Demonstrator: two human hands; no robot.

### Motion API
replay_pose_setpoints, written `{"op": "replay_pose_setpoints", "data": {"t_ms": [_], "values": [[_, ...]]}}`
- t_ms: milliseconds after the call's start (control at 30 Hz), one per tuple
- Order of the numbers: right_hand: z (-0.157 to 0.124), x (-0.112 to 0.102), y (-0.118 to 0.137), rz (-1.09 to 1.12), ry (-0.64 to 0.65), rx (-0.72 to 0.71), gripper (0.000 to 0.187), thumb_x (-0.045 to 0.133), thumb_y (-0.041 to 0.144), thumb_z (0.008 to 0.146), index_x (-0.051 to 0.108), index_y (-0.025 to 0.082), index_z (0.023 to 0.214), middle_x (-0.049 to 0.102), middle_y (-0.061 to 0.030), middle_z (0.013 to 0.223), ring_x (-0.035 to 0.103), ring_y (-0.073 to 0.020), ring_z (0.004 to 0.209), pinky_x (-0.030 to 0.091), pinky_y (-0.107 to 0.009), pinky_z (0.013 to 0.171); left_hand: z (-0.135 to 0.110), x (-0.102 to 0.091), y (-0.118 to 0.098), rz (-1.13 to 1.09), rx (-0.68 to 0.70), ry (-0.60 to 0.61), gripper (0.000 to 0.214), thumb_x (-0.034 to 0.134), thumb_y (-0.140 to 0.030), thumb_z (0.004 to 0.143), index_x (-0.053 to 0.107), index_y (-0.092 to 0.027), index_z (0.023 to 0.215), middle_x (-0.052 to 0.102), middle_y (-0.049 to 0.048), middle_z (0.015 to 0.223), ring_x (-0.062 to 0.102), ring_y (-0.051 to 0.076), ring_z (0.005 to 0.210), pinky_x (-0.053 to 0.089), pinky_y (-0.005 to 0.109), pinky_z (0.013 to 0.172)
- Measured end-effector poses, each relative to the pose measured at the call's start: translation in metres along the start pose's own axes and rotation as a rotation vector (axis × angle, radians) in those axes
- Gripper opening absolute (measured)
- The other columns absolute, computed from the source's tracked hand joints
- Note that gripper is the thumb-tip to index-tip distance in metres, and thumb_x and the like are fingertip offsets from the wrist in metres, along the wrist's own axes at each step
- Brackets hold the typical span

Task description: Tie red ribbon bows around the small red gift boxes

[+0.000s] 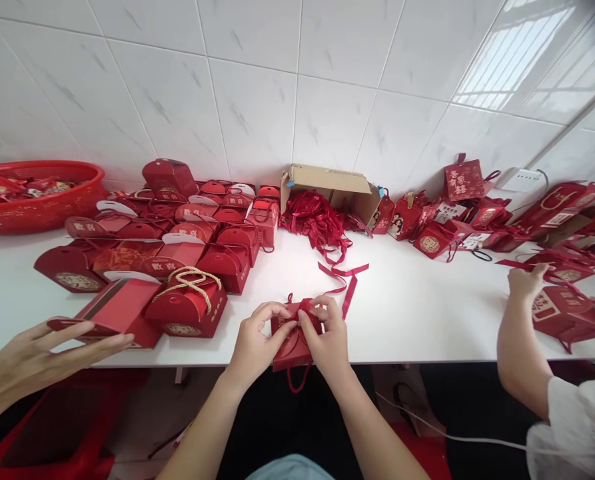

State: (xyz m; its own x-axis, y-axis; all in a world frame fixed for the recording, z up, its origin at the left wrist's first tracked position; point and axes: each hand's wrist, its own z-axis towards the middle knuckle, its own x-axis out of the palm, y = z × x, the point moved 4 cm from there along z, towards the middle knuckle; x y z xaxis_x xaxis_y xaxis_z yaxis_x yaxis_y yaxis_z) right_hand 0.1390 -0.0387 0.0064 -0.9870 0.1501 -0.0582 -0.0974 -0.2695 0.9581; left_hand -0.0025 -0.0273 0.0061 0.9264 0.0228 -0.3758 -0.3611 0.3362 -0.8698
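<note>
Against tiled wall (257, 93), white table (402, 300), red box (297, 348)

— What did the fingers (278, 337) touch?
— Left hand (255, 338) and right hand (330, 338) pinched a red ribbon (304, 309) on the small box (283, 363) beneath them.
— Beyond them?
— Loose ribbons (310, 217) spilled from a carton (327, 176); more boxes (233, 267) stood leftward.

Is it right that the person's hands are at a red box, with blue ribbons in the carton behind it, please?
The head view shows red, not blue, ribbons in the carton; the left hand and right hand are at the red box.
</note>
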Motion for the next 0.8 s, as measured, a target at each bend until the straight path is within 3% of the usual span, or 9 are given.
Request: {"op": "replay_pose_setpoints", "data": {"t_ms": [167,333,433,633,733,800], "values": [[-0.001,-0.003,-0.001,-0.214,0.025,-0.114,0.015,0.055,0.025,0.087,0.069,0.022,0.093,0.072,-0.0068,0.092,0.067,-0.0207,0.086,0.054,-0.034,0.078,-0.001,0.003,0.004,-0.064,0.052,-0.093,0.005,0.061,-0.021,0.08,0.062,-0.02,0.075,0.069,0.0042,0.087,0.065,0.019,0.09,0.051,0.031,0.086],[-0.003,-0.006,-0.004,-0.286,0.014,-0.159,0.017,0.058,0.023,0.085,0.075,0.022,0.087,0.063,-0.0088,0.088,0.063,-0.0208,0.081,0.054,-0.035,0.073,-0.002,0.005,0.009,-0.117,0.062,-0.147,0.005,0.061,-0.019,0.08,0.061,-0.02,0.075,0.071,0.0029,0.085,0.066,0.019,0.093,0.048,0.036,0.096],[-0.003,-0.008,-0.004,-0.27,-0.018,-0.112,0.015,0.06,0.026,0.084,0.073,0.022,0.08,0.058,-0.0119,0.103,0.059,-0.0247,0.098,0.052,-0.04,0.084,-0.001,0.005,0.009,-0.131,0.045,-0.145,0.006,0.061,-0.02,0.08,0.061,-0.021,0.074,0.071,0.0029,0.085,0.067,0.02,0.092,0.048,0.037,0.096],[0.001,-0.004,-0.011,-0.211,0.188,0.028,0.021,0.056,0.031,0.087,0.07,0.021,0.074,0.048,-0.0108,0.139,0.037,-0.0304,0.133,0.03,-0.053,0.107,0.007,0.01,0.015,-0.165,-0.002,-0.105,0.004,0.064,-0.023,0.079,0.062,-0.019,0.078,0.07,0.0036,0.085,0.066,0.019,0.091,0.048,0.037,0.096],[0.002,-0.004,-0.013,-0.161,0.144,0.056,0.025,0.055,0.034,0.087,0.068,0.02,0.071,0.048,-0.0103,0.14,0.036,-0.0304,0.133,0.028,-0.053,0.109,0.009,0.006,0.015,-0.167,0.002,-0.132,0.008,0.064,-0.026,0.08,0.06,-0.019,0.082,0.067,0.0045,0.086,0.065,0.019,0.09,0.052,0.034,0.088],[0.002,-0.005,-0.014,-0.118,0.082,0.09,0.027,0.055,0.037,0.087,0.069,0.02,0.072,0.049,-0.0111,0.139,0.04,-0.0302,0.131,0.03,-0.051,0.108,0.007,0.004,0.011,-0.126,0.052,-0.085,0.009,0.063,-0.027,0.081,0.063,-0.019,0.085,0.067,0.0063,0.09,0.063,0.021,0.096,0.051,0.035,0.088]]}}
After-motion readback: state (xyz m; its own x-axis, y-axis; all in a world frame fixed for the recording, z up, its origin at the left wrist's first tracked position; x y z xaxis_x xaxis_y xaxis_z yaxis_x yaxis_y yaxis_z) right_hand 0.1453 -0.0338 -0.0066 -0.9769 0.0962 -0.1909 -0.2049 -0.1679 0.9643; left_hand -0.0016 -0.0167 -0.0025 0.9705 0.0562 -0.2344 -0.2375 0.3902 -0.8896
